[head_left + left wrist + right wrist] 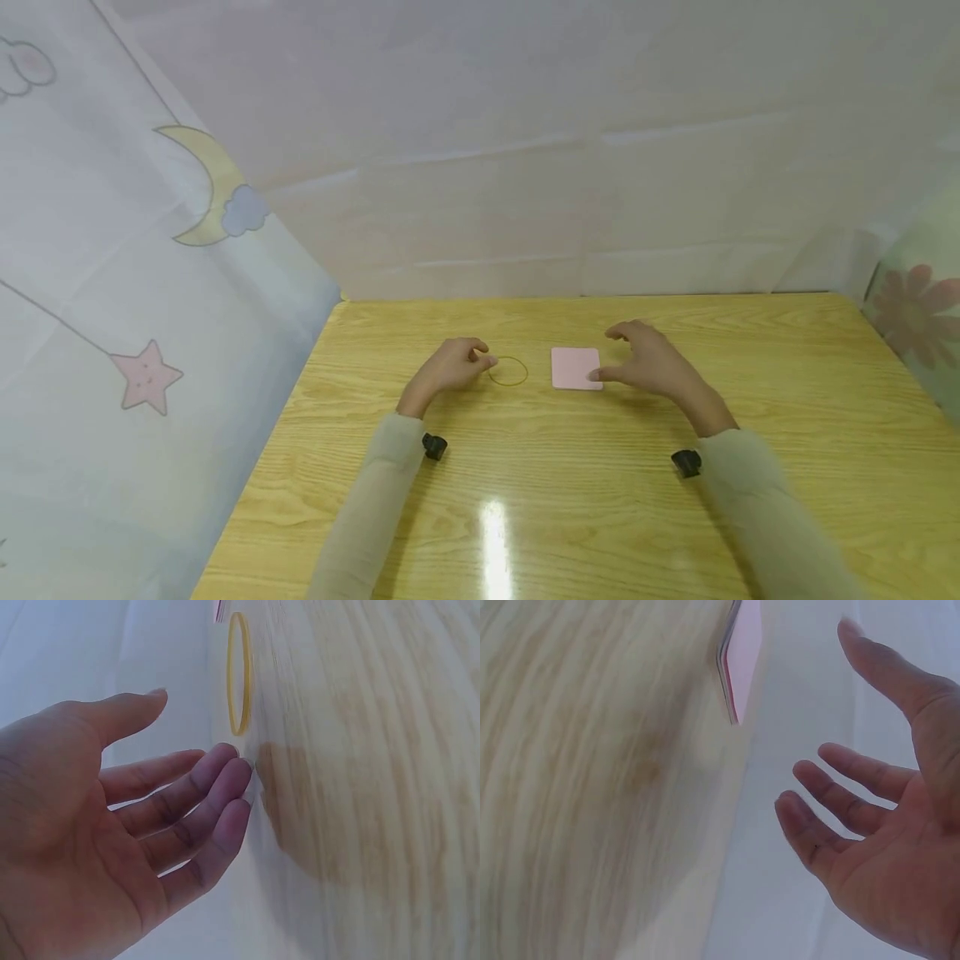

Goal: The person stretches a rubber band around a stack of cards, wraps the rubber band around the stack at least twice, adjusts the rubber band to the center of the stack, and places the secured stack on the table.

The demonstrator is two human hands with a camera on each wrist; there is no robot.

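Observation:
On the wooden table lies a thin yellow rubber band (508, 372), spread in a loop. My left hand (453, 364) hovers at its left side, fingers loosely bent and thumb apart; in the left wrist view the rubber band (238, 675) sits beyond the fingertips and the palm holds nothing. To the right of the band is a pink square pad (574, 368), flat on the table. In the right wrist view the pad (742, 664) shows several thin layers at its edge. My right hand (651, 360) is at the pad's right side, fingers spread, its thumb overlapping the pad in the head view.
The light wooden table (600, 517) meets a pale cloth backdrop (480, 208) at its far edge. A printed cloth with a moon and a star (152, 377) hangs on the left. A small black device (434, 447) sits at my left wrist, another (686, 463) at my right.

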